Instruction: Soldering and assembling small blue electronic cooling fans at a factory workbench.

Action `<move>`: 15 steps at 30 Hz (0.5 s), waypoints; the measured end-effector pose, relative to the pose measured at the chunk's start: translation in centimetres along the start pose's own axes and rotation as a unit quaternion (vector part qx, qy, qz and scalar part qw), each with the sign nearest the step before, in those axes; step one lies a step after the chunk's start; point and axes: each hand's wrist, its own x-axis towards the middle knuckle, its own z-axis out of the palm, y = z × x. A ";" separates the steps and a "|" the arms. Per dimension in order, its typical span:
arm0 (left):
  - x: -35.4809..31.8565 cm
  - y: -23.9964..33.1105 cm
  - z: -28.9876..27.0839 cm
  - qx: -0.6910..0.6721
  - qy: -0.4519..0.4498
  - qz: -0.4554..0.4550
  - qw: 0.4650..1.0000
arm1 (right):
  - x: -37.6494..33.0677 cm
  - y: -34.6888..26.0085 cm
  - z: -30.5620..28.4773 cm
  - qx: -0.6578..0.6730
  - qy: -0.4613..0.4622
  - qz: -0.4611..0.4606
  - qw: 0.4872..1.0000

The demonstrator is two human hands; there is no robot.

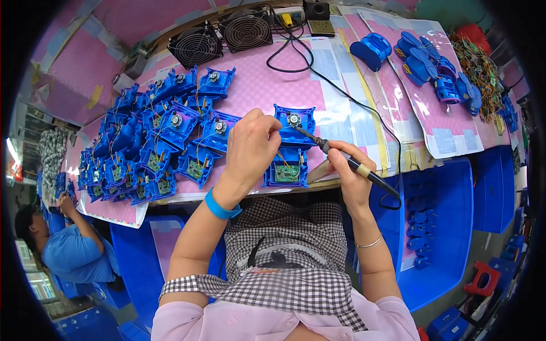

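Observation:
My right hand [354, 175] grips a soldering iron [364, 170] with a dark handle. Its tip reaches the round speaker [293, 120] in a blue plastic housing half [304, 135]. My left hand [250, 149], a blue band at its wrist, is closed in a pinch just left of that speaker; what its fingers hold is hidden. Joined to this half by thin wires, a second blue half with a green circuit board [286, 173] lies nearer to me, at the table's front edge.
Many similar blue housings [136, 136] crowd the table's left side. Two black fans [245, 29] stand at the back. The iron's black cord [364, 105] crosses to the right. Blue parts [418, 62] and tangled wires [478, 71] lie far right. A blue bin [449, 227] stands below. Another person [79, 250] works at left.

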 end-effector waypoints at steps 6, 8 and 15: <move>0.2 0.0 0.3 -0.011 0.007 0.004 1.000 | 0.1 0.1 -0.2 -0.022 -0.003 -0.012 1.000; 0.3 0.0 0.3 -0.006 0.008 0.010 1.000 | 0.1 -0.1 -0.2 -0.048 -0.006 -0.027 0.998; 0.4 0.1 0.5 -0.005 0.001 0.006 1.000 | 0.3 -0.9 0.3 -0.086 -0.001 -0.059 0.995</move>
